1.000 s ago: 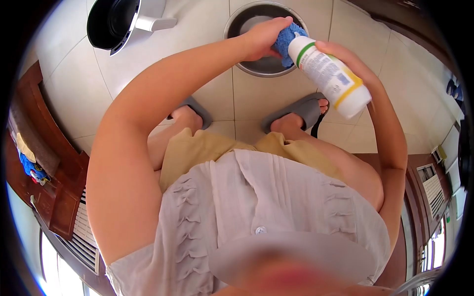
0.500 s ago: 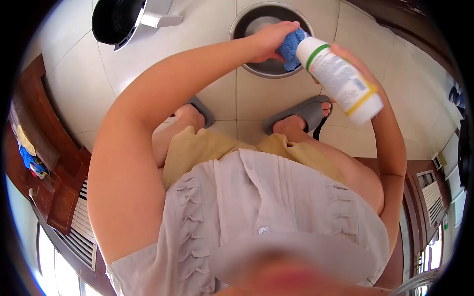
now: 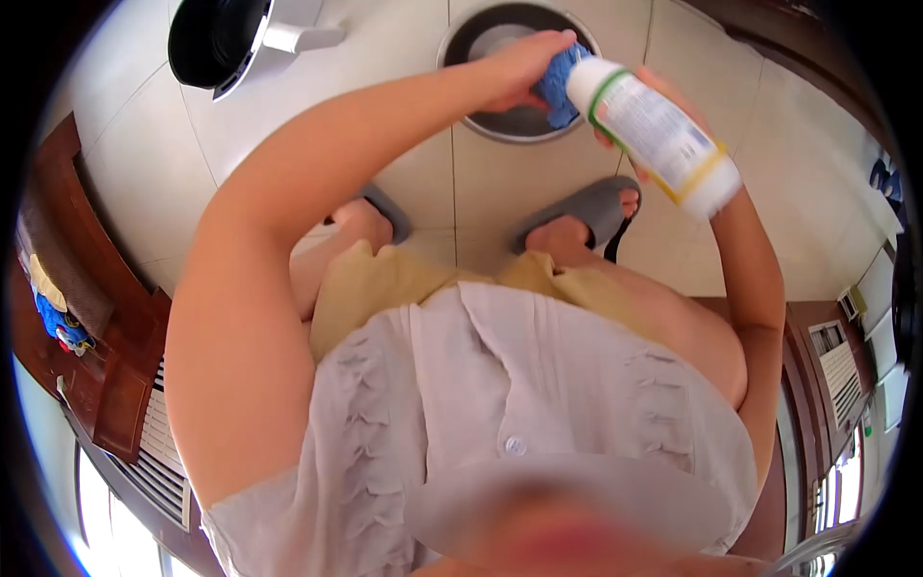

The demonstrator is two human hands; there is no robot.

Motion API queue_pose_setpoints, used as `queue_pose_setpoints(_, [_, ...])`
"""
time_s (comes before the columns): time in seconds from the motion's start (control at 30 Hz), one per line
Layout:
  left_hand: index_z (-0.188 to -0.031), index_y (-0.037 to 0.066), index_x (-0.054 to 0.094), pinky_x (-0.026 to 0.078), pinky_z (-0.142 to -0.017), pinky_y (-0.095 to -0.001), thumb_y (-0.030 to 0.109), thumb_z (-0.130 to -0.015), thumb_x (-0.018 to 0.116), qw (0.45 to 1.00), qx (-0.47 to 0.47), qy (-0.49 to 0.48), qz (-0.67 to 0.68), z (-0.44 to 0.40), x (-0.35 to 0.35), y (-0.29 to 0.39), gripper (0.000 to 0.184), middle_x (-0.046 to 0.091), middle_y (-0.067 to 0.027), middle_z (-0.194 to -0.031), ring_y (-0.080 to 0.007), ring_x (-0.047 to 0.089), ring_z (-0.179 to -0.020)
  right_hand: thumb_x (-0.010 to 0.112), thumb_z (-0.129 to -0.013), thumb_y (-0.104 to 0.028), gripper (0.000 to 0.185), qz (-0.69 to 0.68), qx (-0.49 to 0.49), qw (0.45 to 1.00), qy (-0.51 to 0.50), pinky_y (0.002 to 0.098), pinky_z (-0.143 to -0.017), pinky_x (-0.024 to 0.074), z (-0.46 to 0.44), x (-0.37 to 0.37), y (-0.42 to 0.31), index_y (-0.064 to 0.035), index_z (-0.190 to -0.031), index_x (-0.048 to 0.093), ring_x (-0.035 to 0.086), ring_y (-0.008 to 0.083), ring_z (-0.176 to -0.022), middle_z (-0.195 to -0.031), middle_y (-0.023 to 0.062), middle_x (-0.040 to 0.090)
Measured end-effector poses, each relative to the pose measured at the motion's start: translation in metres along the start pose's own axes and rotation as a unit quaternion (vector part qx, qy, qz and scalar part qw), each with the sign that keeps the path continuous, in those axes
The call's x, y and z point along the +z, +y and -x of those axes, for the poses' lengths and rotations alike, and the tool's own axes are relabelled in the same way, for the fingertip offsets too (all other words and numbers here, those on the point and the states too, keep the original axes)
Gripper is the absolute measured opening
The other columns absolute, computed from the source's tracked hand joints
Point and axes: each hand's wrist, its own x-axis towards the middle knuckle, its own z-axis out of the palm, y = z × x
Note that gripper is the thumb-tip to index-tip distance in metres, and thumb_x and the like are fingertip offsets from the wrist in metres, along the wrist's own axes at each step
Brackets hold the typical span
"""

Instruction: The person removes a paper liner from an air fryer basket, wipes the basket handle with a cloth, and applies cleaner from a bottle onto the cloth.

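My left hand (image 3: pixel 524 75) is closed around a blue cloth (image 3: pixel 558 88), which is bunched up above a round metal basin (image 3: pixel 447 48) on the floor. In my right hand (image 3: pixel 678 101) is a white bottle (image 3: pixel 659 139) with a green band, a yellow band and a printed label. The bottle is tilted, its narrower end against or very near the cloth and its base pointing down to the right in the view. Part of my right hand is hidden behind the bottle. The basin's far rim runs out of the top of the frame.
A black bin-like drawer with a white handle (image 3: pixel 298 37) lies on the tiled floor (image 3: pixel 125 125) at upper left. My feet in grey slippers (image 3: pixel 601 213) are just in front of the basin. Dark wooden furniture (image 3: pixel 115 288) stands at left, with folded cloths on it.
The whole view has shifted slightly, moving things a little up and left. The bottle's top sits a little closer over the cloth. Both hands keep their holds.
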Motion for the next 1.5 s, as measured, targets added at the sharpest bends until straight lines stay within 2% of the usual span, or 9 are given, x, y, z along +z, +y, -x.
queue_pose_setpoints(0.03, [-0.137,0.018,0.054,0.046,-0.105,-0.0558,0.055,-0.104,0.048,1.000,-0.012,-0.005,-0.005,0.000,-0.002,-0.004,0.050,0.061,-0.0067,-0.135,-0.0257,0.058,-0.124,0.063,-0.092,-0.063,0.054,0.013,-0.058,0.988,0.143,0.0343,-0.048,0.0548,-0.008,0.012,0.007,-0.0140,-0.112,0.070,0.066,0.0178,-0.055,-0.087,0.0091,0.073])
queue_pose_setpoints(0.2, [-0.136,0.016,0.055,0.045,-0.105,-0.0565,0.053,-0.105,0.047,0.998,-0.008,0.042,0.036,0.000,-0.002,-0.002,0.049,0.065,-0.0073,-0.131,-0.0277,0.063,-0.118,0.064,-0.094,-0.057,0.049,0.000,0.011,0.994,0.111,0.0317,-0.052,0.0568,-0.004,0.005,0.007,-0.0151,-0.120,0.066,0.067,0.0187,-0.060,-0.091,0.0095,0.073])
queue_pose_setpoints(0.27, [-0.135,0.016,0.056,0.045,-0.106,-0.0573,0.053,-0.105,0.046,0.999,-0.003,0.023,0.040,-0.007,-0.010,-0.004,0.048,0.066,-0.0071,-0.130,-0.0288,0.062,-0.119,0.068,-0.093,-0.056,0.048,0.064,-0.070,0.990,0.108,0.0299,-0.055,0.0564,-0.011,0.002,0.007,-0.0162,-0.120,0.066,0.068,0.0158,-0.065,-0.094,0.0064,0.072])
queue_pose_setpoints(0.6, [-0.138,0.012,0.054,0.046,-0.105,-0.0565,0.051,-0.107,0.042,0.999,-0.014,0.039,-0.008,-0.007,-0.008,-0.005,0.051,0.064,-0.0107,-0.131,-0.0293,0.063,-0.120,0.069,-0.089,-0.061,0.057,0.074,-0.069,0.977,0.189,0.0281,-0.058,0.0531,-0.023,0.013,-0.001,-0.0106,-0.117,0.066,0.066,0.0113,-0.067,-0.090,0.0035,0.070])
queue_pose_setpoints(0.67, [-0.139,0.013,0.053,0.044,-0.107,-0.0582,0.051,-0.107,0.042,1.000,-0.017,0.015,0.019,-0.005,-0.009,-0.005,0.050,0.062,-0.0117,-0.135,-0.0309,0.061,-0.122,0.070,-0.089,-0.061,0.058,0.039,0.024,0.995,0.093,0.0281,-0.056,0.0538,-0.006,0.014,-0.008,-0.0100,-0.117,0.066,0.066,0.0123,-0.065,-0.087,0.0040,0.070])
queue_pose_setpoints(0.97, [-0.143,0.012,0.050,0.043,-0.108,-0.0593,0.074,-0.097,0.046,0.998,-0.016,-0.050,-0.025,0.018,0.001,0.014,0.078,0.058,-0.0126,-0.139,-0.0301,0.055,-0.130,0.069,-0.090,-0.060,0.065,0.089,-0.085,0.984,0.131,0.0284,-0.060,0.0587,-0.026,0.029,-0.013,-0.0013,-0.117,0.064,0.072,0.0156,-0.071,-0.092,0.0102,0.072])
queue_pose_setpoints(1.2, [-0.138,0.011,0.051,0.051,-0.097,-0.0512,0.065,-0.099,0.052,0.995,-0.007,-0.043,-0.091,0.011,0.003,0.010,0.066,0.062,-0.0078,-0.125,-0.0231,0.061,-0.116,0.068,-0.089,-0.063,0.072,0.156,-0.060,0.979,0.116,0.0280,-0.058,0.0579,-0.033,0.032,-0.005,0.0051,-0.111,0.064,0.073,0.0173,-0.070,-0.089,0.0124,0.072])
queue_pose_setpoints(1.4, [-0.128,0.014,0.058,0.054,-0.092,-0.0459,0.053,-0.097,0.059,0.997,-0.015,-0.036,-0.064,0.011,0.002,0.015,0.049,0.067,-0.0042,-0.115,-0.0179,0.066,-0.104,0.063,-0.091,-0.066,0.072,0.044,-0.117,0.983,0.134,0.0288,-0.057,0.0572,-0.026,0.028,0.003,-0.0005,-0.123,0.062,0.072,0.0163,-0.071,-0.097,0.0149,0.072])
queue_pose_setpoints(1.5, [-0.123,0.017,0.061,0.055,-0.089,-0.0449,0.051,-0.097,0.060,0.999,-0.031,-0.013,-0.029,0.008,-0.003,0.012,0.043,0.070,-0.0026,-0.108,-0.0164,0.068,-0.100,0.056,-0.099,-0.056,0.064,0.276,-0.154,0.915,0.252,0.0282,-0.072,0.0568,0.024,0.033,-0.021,-0.0044,-0.137,0.057,0.071,0.0160,-0.085,-0.104,0.0133,0.072])
